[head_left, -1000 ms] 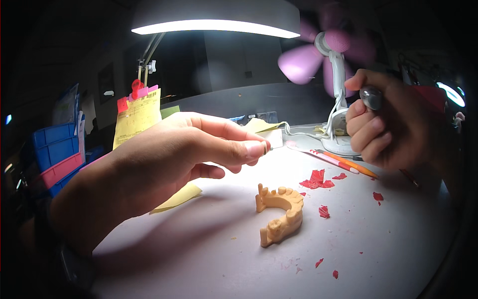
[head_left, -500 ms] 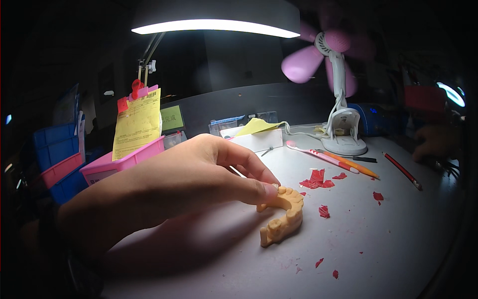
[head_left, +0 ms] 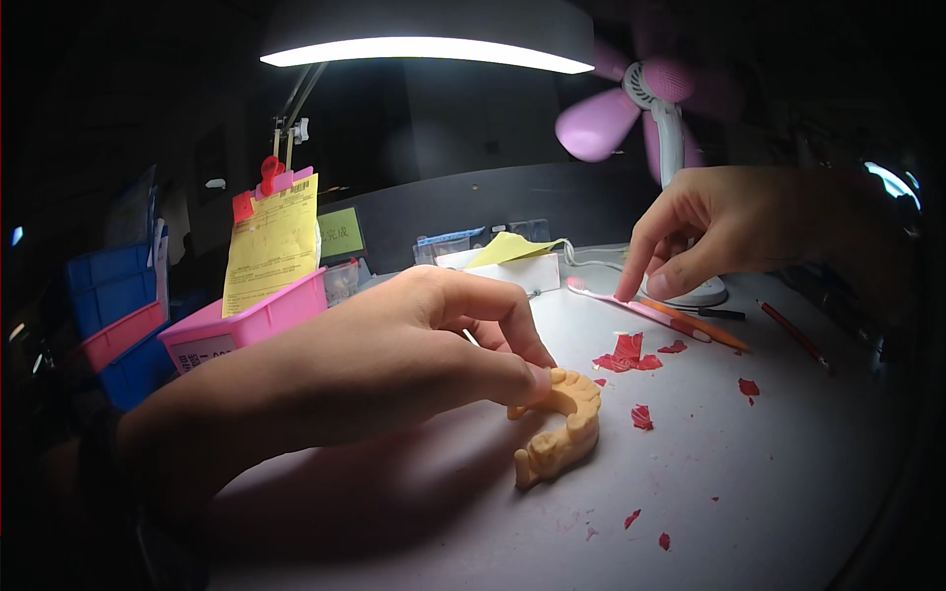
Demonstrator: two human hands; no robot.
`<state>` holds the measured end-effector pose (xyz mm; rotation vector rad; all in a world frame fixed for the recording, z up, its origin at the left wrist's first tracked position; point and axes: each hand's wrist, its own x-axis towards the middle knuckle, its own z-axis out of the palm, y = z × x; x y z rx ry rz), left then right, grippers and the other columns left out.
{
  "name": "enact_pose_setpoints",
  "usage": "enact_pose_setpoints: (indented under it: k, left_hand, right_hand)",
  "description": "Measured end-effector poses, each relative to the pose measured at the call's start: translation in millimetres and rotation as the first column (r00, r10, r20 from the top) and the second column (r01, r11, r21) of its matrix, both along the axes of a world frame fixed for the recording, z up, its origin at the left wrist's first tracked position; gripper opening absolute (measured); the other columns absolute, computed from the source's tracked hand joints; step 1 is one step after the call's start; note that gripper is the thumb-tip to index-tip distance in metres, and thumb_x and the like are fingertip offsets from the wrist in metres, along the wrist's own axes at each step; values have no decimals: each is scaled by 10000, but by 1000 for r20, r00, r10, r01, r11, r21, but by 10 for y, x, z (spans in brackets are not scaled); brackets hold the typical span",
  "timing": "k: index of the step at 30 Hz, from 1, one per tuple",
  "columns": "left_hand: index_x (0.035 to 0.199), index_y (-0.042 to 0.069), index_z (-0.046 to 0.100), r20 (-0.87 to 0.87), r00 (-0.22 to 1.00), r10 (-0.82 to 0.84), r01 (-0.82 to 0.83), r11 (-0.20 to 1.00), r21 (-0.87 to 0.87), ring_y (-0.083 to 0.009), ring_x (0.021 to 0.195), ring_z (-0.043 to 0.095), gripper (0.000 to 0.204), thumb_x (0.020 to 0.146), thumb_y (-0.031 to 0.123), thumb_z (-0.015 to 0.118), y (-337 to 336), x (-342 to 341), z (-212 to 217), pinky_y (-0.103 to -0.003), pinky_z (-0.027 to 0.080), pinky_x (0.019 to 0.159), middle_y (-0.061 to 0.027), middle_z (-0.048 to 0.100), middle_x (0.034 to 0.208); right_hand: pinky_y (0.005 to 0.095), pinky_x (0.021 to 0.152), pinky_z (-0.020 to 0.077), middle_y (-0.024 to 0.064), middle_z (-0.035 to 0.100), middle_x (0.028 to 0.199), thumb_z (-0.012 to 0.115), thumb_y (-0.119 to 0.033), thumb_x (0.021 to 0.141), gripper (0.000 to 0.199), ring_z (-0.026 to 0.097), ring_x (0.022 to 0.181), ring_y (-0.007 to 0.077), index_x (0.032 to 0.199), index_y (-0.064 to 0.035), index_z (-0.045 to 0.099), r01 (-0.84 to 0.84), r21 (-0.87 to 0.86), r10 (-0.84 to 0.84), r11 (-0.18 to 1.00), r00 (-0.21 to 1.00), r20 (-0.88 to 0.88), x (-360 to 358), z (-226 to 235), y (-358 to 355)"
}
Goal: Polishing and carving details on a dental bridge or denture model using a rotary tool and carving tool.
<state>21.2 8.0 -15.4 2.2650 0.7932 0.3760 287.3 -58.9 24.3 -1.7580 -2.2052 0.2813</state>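
A tan, horseshoe-shaped dental model (head_left: 579, 422) with teeth along its ridge rests on the table. My left hand (head_left: 394, 330) reaches in from the left, its thumb and index finger closed on the far left end of the model; that end is partly hidden by the fingertips. Over at the right, my right hand (head_left: 724, 222) hangs above a pink-and-white toothbrush (head_left: 591, 289). Its index finger points down at the toothbrush handle, the thumb apart from it, with nothing visible between them. Whether the fingertip touches the handle I cannot tell.
Red flakes (head_left: 627, 355) lie scattered on the table. An orange pen (head_left: 727, 337) and a red pencil (head_left: 796, 335) lie at right. Behind stand a pink fan (head_left: 601, 120), a lit lamp (head_left: 424, 49), a white box (head_left: 522, 277) and a pink tray (head_left: 266, 313) holding yellow paper.
My right hand has come in from the right edge to the toothbrush. My left hand stays at the dental model, which has not visibly moved.
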Motion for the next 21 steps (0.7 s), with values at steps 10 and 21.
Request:
enact_pose_setpoints:
  k: [10,21]
  left_hand:
    - [1189,14,734,-27,1000,-9,11,998,61,-175,1026,623,482,887,385,794,-15,-75,34,-297,461,870,-131,696,1060]
    - [1168,-39,692,54,997,49,-41,990,-132,-159,1011,712,359,910,173,825,-47,-35,33,-261,563,908,-141,737,1101]
  right_hand:
    - [271,685,496,33,664,860,762,-158,940,186,616,774,113,1047,-9,730,33,-60,-38,998,996,-77,-50,-241,153]
    - [338,776,642,167,679,1027,709,-32,957,182,725,859,200,1098,79,676,-212,-131,42,968,657,-753,-312,-422,-21]
